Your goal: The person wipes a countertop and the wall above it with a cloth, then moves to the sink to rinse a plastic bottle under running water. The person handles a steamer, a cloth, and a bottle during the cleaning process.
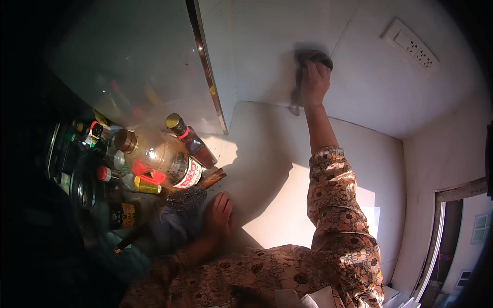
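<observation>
My right hand (pixel 316 82) presses a dark, wadded cloth (pixel 314 57) flat against the pale wall (pixel 265 57), arm stretched far forward; the cloth is blurred, and part of it hangs below the fingers. Palm down, my left hand (pixel 221 213) rests on the countertop (pixel 265 169), with no object visible in it. Right beside its fingers lie a dark, rough scouring pad (pixel 187 198) and a greyish cloth (pixel 171 225). A brown wooden piece (pixel 213 178) sticks out just beyond the pad.
Leftward stand a large plastic jug (pixel 154 154) with a red handle, a dark sauce bottle (pixel 196 146), a dark labelled jar (pixel 123 215) and several other containers. A metal-edged panel (pixel 208 69) rises behind them. A socket plate (pixel 412 46) is on the wall; a window (pixel 443 231) is at right.
</observation>
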The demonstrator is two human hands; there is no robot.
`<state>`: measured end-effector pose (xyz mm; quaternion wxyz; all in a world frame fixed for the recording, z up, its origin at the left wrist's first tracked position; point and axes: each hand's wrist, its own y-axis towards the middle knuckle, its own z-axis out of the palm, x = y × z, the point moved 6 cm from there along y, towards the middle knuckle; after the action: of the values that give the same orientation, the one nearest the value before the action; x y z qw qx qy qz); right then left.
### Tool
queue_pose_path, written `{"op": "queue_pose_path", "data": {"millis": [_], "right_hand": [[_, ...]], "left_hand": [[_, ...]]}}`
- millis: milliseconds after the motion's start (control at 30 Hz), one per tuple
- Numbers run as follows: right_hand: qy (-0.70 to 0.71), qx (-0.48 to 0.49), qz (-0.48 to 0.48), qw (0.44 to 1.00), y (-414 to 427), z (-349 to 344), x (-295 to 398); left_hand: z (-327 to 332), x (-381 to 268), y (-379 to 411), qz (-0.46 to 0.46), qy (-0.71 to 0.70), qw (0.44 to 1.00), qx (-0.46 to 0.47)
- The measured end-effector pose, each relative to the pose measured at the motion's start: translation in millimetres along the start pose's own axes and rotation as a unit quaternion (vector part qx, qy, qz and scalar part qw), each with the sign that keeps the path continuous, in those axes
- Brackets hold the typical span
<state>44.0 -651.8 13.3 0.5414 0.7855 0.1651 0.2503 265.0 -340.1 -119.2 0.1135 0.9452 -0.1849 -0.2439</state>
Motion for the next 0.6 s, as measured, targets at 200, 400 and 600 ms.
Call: {"op": "queue_pose_path", "data": {"millis": [200, 400, 600], "right_hand": [[-0.045, 0.191, 0.048, 0.979, -108, 50, -45], [0.071, -0.067, 0.067, 0.993, 53, 13, 35], [0.152, 0.034, -0.134, 0.979, -4, 94, 92]], "left_hand": [[0, 0, 14, 0.031, 0.009, 0.999, -0.013], [-4, 2, 2, 0.0, 0.014, 1.0, 0.001], [6, 6, 2, -0.002, -0.042, 0.999, 0.031]]}}
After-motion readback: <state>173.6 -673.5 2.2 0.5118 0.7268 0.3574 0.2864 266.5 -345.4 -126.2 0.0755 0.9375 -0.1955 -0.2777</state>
